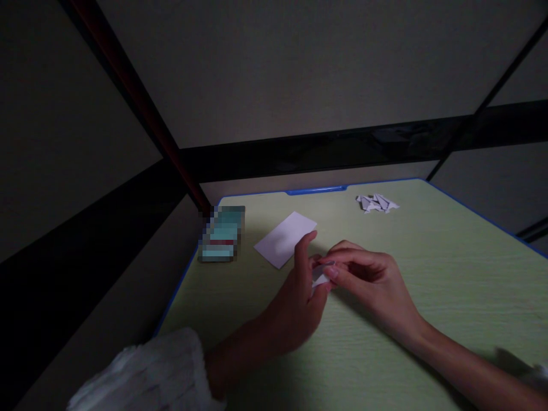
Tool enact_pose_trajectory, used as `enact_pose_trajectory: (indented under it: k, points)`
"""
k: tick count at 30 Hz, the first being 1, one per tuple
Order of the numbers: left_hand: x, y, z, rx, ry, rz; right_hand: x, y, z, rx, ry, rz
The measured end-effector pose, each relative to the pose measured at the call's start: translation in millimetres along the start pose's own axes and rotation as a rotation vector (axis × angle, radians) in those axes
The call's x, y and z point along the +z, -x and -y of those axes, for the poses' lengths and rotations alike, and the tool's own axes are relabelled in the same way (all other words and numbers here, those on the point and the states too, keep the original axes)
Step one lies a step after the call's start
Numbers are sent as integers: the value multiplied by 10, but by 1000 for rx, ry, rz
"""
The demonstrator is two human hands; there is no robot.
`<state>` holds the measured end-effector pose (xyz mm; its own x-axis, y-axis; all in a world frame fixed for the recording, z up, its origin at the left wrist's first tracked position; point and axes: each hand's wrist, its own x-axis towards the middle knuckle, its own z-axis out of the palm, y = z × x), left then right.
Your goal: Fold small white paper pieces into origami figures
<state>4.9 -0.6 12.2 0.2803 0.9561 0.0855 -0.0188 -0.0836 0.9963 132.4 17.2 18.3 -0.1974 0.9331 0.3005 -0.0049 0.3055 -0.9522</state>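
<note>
A small folded piece of white paper (321,275) is held between my two hands above the table. My left hand (302,302) grips its left side, with the index finger raised and the thumb beneath the paper's near edge. From the right, my right hand (372,274) pinches the paper's upper right corner between thumb and fingers. Part of the paper is hidden by the fingers. Just beyond my left hand, a flat white sheet of paper (285,240) lies on the table.
The light green table (428,274) has a blue rim and a blue strip (317,190) at its far edge. Folded white paper shapes (377,204) lie at the far right. A blurred-out phone-like object (222,234) lies at the left edge. Panelled walls stand behind and to the left.
</note>
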Motion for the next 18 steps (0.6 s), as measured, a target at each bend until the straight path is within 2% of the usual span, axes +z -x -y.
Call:
enact_pose_trajectory:
  k: [5,18]
  points:
    - [5,-8,-6,-7,-61,10,0,1,-17,-21,-40,-28]
    - [13,-3,17,-6,25,-5,-7,6,-3,15,-70,-36]
